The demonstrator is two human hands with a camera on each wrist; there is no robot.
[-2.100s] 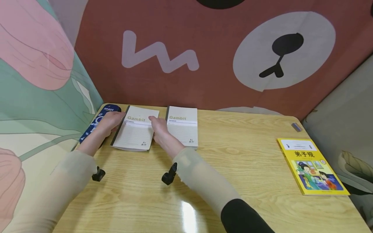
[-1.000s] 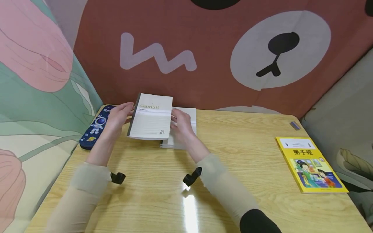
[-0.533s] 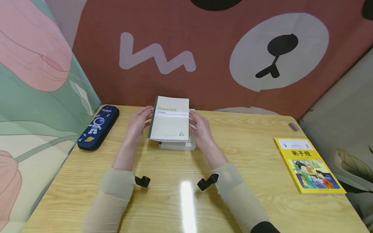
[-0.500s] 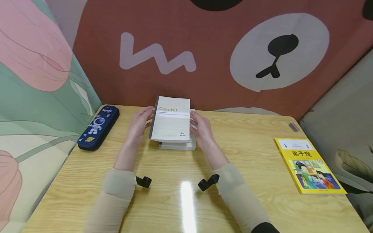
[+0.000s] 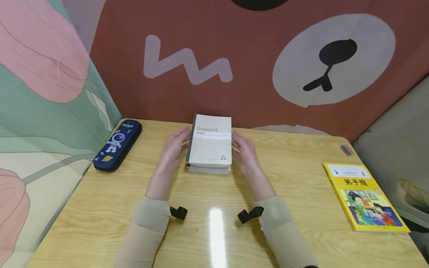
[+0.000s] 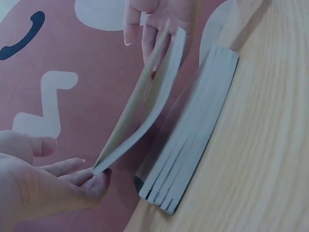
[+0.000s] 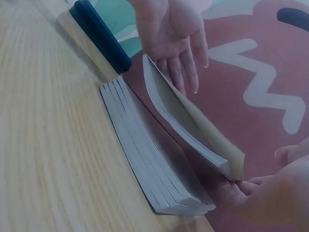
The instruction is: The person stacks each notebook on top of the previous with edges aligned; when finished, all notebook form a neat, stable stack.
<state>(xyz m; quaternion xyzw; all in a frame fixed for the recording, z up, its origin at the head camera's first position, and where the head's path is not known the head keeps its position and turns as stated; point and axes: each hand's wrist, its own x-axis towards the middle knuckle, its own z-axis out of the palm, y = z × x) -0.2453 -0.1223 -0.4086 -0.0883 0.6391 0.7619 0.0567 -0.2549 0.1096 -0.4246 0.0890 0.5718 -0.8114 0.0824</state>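
A white Gambit notebook [image 5: 211, 143] with a dark spine is over a stack of notebooks [image 5: 208, 170] at the table's back middle. In the left wrist view this notebook [image 6: 166, 84] is tilted above the stack [image 6: 198, 116], its cover bowed apart from the pages. My left hand [image 5: 171, 149] is at its spine side, fingers extended under the edge and thumb raised off it. On the other side my right hand [image 5: 246, 152] has its fingers stretched along the edge. The right wrist view shows that hand's fingertips [image 7: 246, 187] beneath the notebook's corner, thumb away from it.
A navy astronaut pencil case [image 5: 117, 145] lies at the back left. Far right are a yellow picture book [image 5: 365, 197] and a small purple-grey block [image 5: 346, 150]. A printed fabric backdrop [image 5: 251, 96] rises behind the wooden table [image 5: 187, 238].
Both hands lifted the left notebook from beside the pencil case, carried it right over the other notebooks and lowered it. It now lines up with the stack.
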